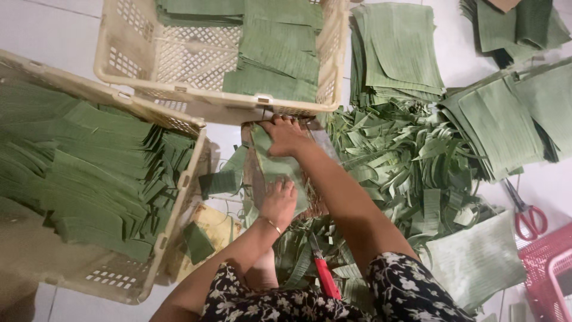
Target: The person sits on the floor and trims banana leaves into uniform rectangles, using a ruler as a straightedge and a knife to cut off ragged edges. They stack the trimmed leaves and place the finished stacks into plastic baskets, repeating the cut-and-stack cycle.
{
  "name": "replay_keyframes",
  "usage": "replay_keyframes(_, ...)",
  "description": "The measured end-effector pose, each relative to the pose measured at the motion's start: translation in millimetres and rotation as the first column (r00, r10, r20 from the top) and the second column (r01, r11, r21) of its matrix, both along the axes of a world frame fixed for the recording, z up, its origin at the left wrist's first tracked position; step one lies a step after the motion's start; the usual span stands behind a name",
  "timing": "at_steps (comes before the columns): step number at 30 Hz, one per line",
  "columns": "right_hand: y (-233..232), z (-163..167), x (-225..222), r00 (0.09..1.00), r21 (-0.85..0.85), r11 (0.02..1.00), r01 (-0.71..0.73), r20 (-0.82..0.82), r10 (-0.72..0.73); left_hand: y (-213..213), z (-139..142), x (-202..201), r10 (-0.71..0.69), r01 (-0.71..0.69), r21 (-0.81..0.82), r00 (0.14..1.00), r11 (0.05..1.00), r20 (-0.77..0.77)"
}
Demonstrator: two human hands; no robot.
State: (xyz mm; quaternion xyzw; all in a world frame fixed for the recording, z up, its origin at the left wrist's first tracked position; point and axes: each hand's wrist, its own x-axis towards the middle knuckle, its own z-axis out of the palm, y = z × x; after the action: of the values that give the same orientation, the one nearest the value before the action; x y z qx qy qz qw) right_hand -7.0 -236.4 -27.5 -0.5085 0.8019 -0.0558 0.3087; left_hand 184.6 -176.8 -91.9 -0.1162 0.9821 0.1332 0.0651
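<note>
Looking down from the head view: both hands lay flat on a cut leaf piece (275, 166) resting on a dark board (257, 179) on the floor (47, 36). Left hand (278, 204) pressed the near end, fingers spread, nothing pinched. Right hand (286, 136) pressed the far end, fingers also spread and flat, right by the rim of the upper crate (179, 89). Second crate (179, 197) sat to the left, packed with stacked leaves. Red-handled knife (322, 271) lay just beside the person's lap, blade toward the board. Loose trimmings (411, 167) were heaped to the right, cut stacks (396, 53) beyond them, scissors (524, 211) and a pink basket (545, 268) at the far right.

Risks, as I judged them: the leaf could split along its ribs under uneven pressure; it could slide off the board; a forearm or knee could catch the knife lying so close.
</note>
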Motion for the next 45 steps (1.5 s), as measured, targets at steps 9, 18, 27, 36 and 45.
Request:
replay_keyframes(9, -8.4, -0.3, -10.4, 0.995, 0.043, 0.999, -0.028, 0.093, 0.023, 0.9, 1.9, 0.5, -0.048, 0.047, 0.007, 0.996, 0.999, 0.073)
replay_keyframes(18, 3.4, 1.9, -10.1, 0.990, 0.007, 0.992, -0.125, 0.064, 0.124, -1.6, 9.7, -1.4, -0.087, 0.086, 0.011, 0.982, 0.996, 0.167)
replay_keyframes(27, 22.4, -18.4, 8.8, 0.990, -0.110, 0.985, -0.133, -0.065, 0.127, 2.1, -7.6, 2.2, -0.043, 0.041, 0.027, 0.996, 0.999, 0.074)
replay_keyframes(36, 81.2, 50.9, 29.5, 0.970, -0.257, 0.942, -0.217, -0.166, 0.178, -17.7, 35.1, 34.5, 0.598, -0.394, 0.608, 0.782, 0.690, -0.173)
replay_keyframes(45, 204.0, 78.2, 40.7, 0.957, -0.731, 0.624, 0.276, 0.267, -0.110, -67.0, 71.9, 16.5, 0.484, -0.347, 0.594, 0.871, 0.726, -0.084)
